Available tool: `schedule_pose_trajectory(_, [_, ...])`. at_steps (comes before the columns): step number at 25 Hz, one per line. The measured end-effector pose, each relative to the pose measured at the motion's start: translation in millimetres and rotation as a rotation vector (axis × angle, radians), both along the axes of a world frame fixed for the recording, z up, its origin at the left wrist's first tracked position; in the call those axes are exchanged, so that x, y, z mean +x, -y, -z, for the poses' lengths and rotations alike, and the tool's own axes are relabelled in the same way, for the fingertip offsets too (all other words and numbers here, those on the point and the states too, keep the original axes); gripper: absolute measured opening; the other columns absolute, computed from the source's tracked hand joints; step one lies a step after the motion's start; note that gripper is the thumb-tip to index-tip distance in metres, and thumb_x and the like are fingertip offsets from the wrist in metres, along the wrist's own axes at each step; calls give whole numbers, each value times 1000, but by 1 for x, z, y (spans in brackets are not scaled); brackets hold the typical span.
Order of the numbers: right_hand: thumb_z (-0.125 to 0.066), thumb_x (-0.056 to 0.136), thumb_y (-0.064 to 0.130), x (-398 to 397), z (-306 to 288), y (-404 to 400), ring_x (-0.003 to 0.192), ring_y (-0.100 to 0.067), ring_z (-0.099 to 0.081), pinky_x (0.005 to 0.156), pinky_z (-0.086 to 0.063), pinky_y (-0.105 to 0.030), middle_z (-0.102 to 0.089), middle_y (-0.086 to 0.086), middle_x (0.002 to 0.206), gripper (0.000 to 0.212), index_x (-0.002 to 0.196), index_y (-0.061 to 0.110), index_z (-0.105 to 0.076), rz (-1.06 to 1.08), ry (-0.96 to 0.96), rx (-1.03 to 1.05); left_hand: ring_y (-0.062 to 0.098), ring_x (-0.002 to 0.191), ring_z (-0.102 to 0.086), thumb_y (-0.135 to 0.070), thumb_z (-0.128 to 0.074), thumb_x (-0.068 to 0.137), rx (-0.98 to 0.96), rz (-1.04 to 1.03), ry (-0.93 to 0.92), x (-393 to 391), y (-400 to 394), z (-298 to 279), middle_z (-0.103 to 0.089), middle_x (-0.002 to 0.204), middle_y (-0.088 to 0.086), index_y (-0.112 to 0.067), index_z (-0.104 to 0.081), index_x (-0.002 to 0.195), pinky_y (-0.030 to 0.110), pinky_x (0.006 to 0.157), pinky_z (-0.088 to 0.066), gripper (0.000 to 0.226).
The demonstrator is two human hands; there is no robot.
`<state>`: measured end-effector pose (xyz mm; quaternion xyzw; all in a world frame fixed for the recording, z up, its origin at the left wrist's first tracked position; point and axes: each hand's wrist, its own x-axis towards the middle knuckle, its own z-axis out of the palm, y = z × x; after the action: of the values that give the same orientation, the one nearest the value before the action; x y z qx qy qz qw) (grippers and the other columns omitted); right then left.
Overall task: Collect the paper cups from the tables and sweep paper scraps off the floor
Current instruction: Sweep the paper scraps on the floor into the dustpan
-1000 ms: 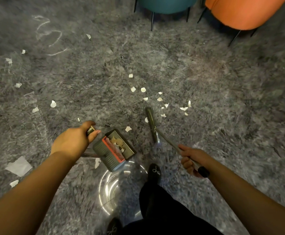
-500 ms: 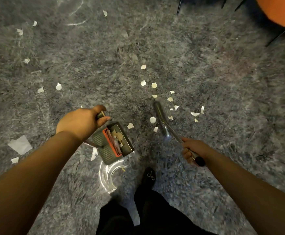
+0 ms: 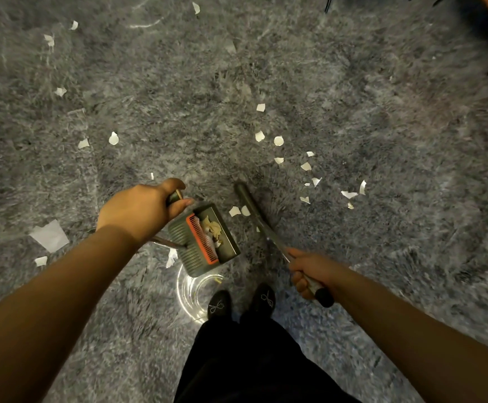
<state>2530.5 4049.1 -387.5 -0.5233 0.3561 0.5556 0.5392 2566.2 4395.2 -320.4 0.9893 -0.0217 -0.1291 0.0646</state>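
Head view: torn white paper scraps [image 3: 260, 136] scattered.

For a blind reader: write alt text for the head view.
Seen from above, the left hand holds a dustpan with scraps inside, the right hand a broom, over grey carpet strewn with paper scraps.

You see: one dustpan [image 3: 205, 242], one broom [image 3: 261, 221], two hands [image 3: 141, 209], two shoes [image 3: 219, 305], one glass bowl [image 3: 189, 292], roughly two dozen paper scraps [image 3: 49, 235] on carpet [image 3: 382, 141].
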Motion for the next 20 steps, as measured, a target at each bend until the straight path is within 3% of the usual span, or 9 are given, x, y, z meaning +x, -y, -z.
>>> schedule_pose_trajectory(8, [-35,100,5,-40,-21,-58,35,-8,-39,34,-33,-14,-42,0,47,58,148,34,-23,13,-107,137,29,76,-64,-79,-13,78,-6,54,37,-16,-10,3,-68,86,3,-39,-41,128,28,52,-38,71])
schedule_pose_trajectory(15, [-35,101,6,-64,-41,-54,34,-8,-39,34,-32,-14,-42,-2,50,52,146,29,-25,126,-98,93,30,79,-65,-82,-13,74,-75,25,-3,-45,-29,0,-68,88,4,-43,-41,126,31,56,-46,71])
schedule_pose_trajectory(20, [-38,98,4,-85,-45,-53,35,-8,-41,34,-33,-15,-43,-1,51,60,150,29,-20,228,-47,61,31,76,-63,-82,-12,72,-104,55,19,-50,-30,-6,-68,86,5,-40,-43,126,29,52,-37,75])
